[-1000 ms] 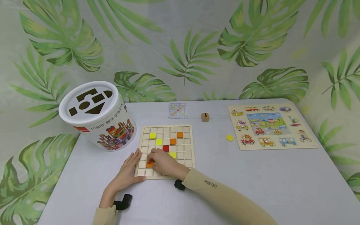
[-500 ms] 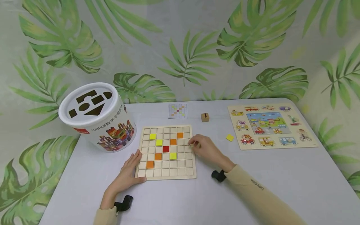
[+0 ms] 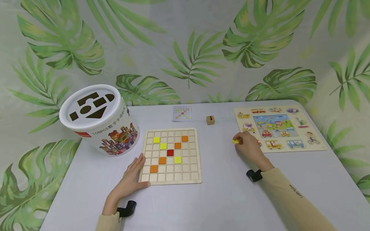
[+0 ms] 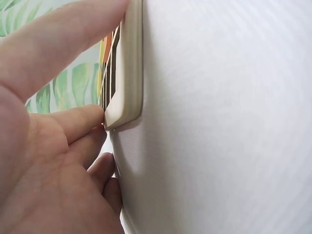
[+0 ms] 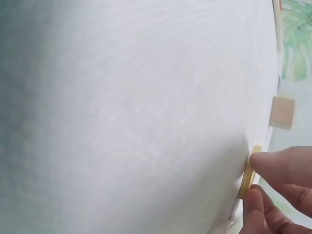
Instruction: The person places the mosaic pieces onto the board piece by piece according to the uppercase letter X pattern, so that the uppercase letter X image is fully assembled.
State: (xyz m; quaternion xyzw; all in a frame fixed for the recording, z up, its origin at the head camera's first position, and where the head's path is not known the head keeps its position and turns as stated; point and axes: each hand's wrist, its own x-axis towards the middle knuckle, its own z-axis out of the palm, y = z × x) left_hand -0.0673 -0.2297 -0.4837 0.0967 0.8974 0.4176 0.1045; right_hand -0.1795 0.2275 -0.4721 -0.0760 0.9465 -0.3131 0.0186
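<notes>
A wooden grid board (image 3: 185, 183) lies on the table in front of the person. Set in its squares are a red tile (image 3: 170, 152), several orange tiles (image 3: 177, 145) and three yellow tiles (image 3: 163, 146), which together form crossing diagonals. The left hand (image 3: 133, 178) rests at the board's near left corner, fingers stretched along the left side and thumb on the near edge. Over by the picture puzzle, the right hand (image 3: 251, 148) pinches a loose yellow tile (image 5: 247, 178) between thumb and fingertips, close to the tabletop.
A printed pattern card (image 3: 182, 114) and a small wooden cube (image 3: 210, 120) lie behind the board. At the right is a vehicle picture puzzle (image 3: 312, 149), partly covered by the right hand. A big white block bucket (image 3: 115, 131) stands at the back left.
The right hand has left the board, moved right across the table and taken hold of the loose yellow tile. Its lower left orange tiles are now uncovered. The left hand has stayed put.
</notes>
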